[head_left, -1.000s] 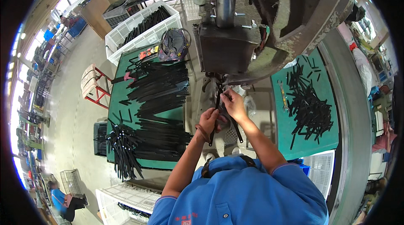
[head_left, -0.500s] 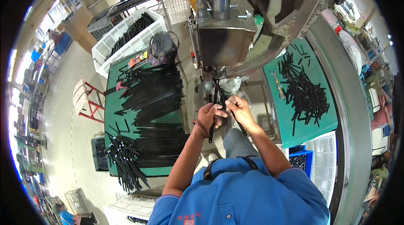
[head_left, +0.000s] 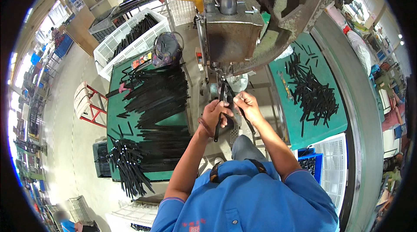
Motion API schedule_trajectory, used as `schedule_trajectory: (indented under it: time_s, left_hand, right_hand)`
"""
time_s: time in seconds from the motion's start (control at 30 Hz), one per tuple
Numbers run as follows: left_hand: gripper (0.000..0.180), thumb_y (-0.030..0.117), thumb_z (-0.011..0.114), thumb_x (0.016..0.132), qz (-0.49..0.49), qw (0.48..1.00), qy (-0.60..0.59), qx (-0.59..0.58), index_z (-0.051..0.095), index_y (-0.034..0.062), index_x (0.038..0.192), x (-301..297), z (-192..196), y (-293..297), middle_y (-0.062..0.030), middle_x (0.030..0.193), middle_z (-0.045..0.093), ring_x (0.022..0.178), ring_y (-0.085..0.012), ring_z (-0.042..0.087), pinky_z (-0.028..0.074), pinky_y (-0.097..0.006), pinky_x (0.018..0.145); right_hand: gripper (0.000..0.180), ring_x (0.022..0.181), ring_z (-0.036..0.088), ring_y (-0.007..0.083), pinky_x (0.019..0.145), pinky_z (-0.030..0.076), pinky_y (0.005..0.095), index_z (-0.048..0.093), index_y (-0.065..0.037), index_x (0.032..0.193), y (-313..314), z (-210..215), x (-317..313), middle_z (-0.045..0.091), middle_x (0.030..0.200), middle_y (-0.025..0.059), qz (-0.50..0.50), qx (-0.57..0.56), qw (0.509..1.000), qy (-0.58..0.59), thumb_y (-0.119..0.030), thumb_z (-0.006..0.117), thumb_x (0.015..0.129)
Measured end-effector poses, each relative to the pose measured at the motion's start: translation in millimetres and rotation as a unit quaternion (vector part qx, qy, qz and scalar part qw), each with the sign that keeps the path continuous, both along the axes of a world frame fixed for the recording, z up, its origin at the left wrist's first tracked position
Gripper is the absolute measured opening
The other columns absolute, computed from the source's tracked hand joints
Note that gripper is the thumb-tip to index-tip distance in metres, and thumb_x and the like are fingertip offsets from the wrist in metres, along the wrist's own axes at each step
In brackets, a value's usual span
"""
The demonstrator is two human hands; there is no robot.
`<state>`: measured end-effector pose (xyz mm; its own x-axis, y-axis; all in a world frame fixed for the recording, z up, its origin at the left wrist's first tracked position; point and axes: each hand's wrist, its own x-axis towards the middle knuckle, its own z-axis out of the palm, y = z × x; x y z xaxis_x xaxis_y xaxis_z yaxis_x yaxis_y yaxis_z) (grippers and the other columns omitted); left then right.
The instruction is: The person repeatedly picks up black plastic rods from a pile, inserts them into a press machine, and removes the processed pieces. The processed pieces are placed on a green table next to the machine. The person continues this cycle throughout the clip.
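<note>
Two long, narrow black bars (head_left: 216, 134) hang in a narrow V below the head of a large metal press (head_left: 231, 38). Their upper ends come together at the press's lower tooling (head_left: 221, 75), where the exact contact is too small to make out. My left hand (head_left: 212, 114), with a brown band at its wrist, is closed around the left bar. The fingers of my right hand (head_left: 246, 105) pinch the right bar (head_left: 250, 127), whose lower end slants out past the hand.
At left, a green table (head_left: 163, 120) carries rows of long black bars (head_left: 158, 95). Short black pieces (head_left: 313, 95) and a wrench (head_left: 285, 85) lie on the right green table (head_left: 299, 135). A white crate (head_left: 164, 25), a patterned bag (head_left: 166, 50) and a red-framed chair (head_left: 90, 104) stand left.
Both hands and the black bars have shifted slightly up toward the press. My grip on each bar looks the same, and the view has moved a little.
</note>
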<state>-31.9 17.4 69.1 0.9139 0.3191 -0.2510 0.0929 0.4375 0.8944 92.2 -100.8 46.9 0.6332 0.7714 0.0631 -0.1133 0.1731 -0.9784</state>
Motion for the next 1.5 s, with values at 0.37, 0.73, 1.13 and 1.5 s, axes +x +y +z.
schedule_trajectory:
  time_s: [0.37, 0.73, 1.13, 1.5]
  left_hand:
    - [0.024, 0.025, 0.052, 0.092, 0.161, 0.985, -0.030, -0.048, 0.059, 0.0025, 0.093, 24, -28, -17, -0.0029, 0.075, 0.059, 0.043, -0.0076, 0.045, 0.034, -0.023, 0.037]
    - [0.023, 0.027, 0.050, 0.093, 0.164, 0.983, 0.073, -0.047, 0.055, 0.0053, 0.092, 22, -27, -20, -0.0070, 0.073, 0.063, 0.037, -0.0067, 0.040, 0.029, -0.022, 0.034]
    - [0.022, 0.027, 0.049, 0.093, 0.166, 0.985, 0.046, -0.029, 0.055, 0.0061, 0.094, 21, -40, -20, -0.0076, 0.071, 0.063, 0.035, -0.0071, 0.039, 0.028, -0.022, 0.032]
    - [0.022, 0.026, 0.055, 0.090, 0.183, 0.978, 0.089, -0.042, 0.057, 0.0058, 0.098, 25, -38, -22, -0.0069, 0.073, 0.062, 0.039, -0.0053, 0.038, 0.027, -0.019, 0.035]
  right_hand:
    - [0.014, 0.058, 0.039, 0.0048, 0.051, 0.034, 0.0230, 0.051, -0.003, 0.078, -52, -9, -31, 0.046, 0.064, -0.0033, 0.083, -0.084, 0.988, -0.101, -0.010, 0.055, 0.088]
    - [0.017, 0.058, 0.048, 0.0073, 0.054, 0.040, 0.0251, 0.056, -0.001, 0.076, -15, 28, 36, 0.055, 0.062, 0.0012, 0.047, -0.138, 0.975, -0.170, -0.015, 0.059, 0.085]
    - [0.024, 0.048, 0.043, 0.0099, 0.046, 0.034, 0.0238, 0.056, -0.009, 0.068, 77, 8, 66, 0.053, 0.059, -0.0003, 0.139, -0.212, 0.953, 0.169, -0.029, 0.061, 0.081]
    - [0.016, 0.054, 0.055, 0.0107, 0.045, 0.044, 0.0264, 0.059, -0.006, 0.087, -43, -10, 104, 0.061, 0.069, 0.0045, 0.042, -0.116, 0.949, 0.292, -0.016, 0.069, 0.079]
